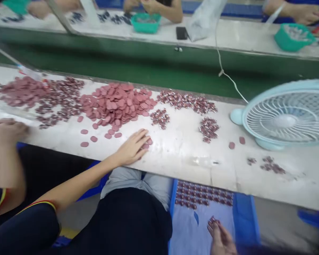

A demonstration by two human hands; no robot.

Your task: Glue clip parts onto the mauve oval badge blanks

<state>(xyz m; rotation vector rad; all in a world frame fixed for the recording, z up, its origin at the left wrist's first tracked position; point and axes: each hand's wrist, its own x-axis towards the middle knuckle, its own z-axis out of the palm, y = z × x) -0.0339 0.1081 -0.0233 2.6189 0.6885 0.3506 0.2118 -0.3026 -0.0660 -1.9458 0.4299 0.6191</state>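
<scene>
Hovering low over the blue tray [244,216] beside the lap, the right hand [221,238] has its fingers curled around a few small dark-red pieces. It is blurred, so how firmly they are pinched cannot be told. Finished rows of pieces [202,196] fill the tray's far end. Any piece set down would do best squared against the last row and lowered straight, so the neat lines are not nudged.

Up on the white bench [180,156], the left hand [133,147] lies open and flat, with its fingertips resting on a couple of pink discs [149,142] close to the near edge. A light press and a slide towards the body would likely gather them. Too hard a sweep risks sending discs off the edge into the lap.

To the left, another person's hand [5,131] is just beside the same edge, so room is tight on that side. Bare bench lies to the right of the left hand, up to the pale blue fan [287,118].

Further back sit the big heap of discs [117,102] and small clusters of dark pieces [208,128]. Beyond them are the green belt [149,71] and a white cable [228,76].
</scene>
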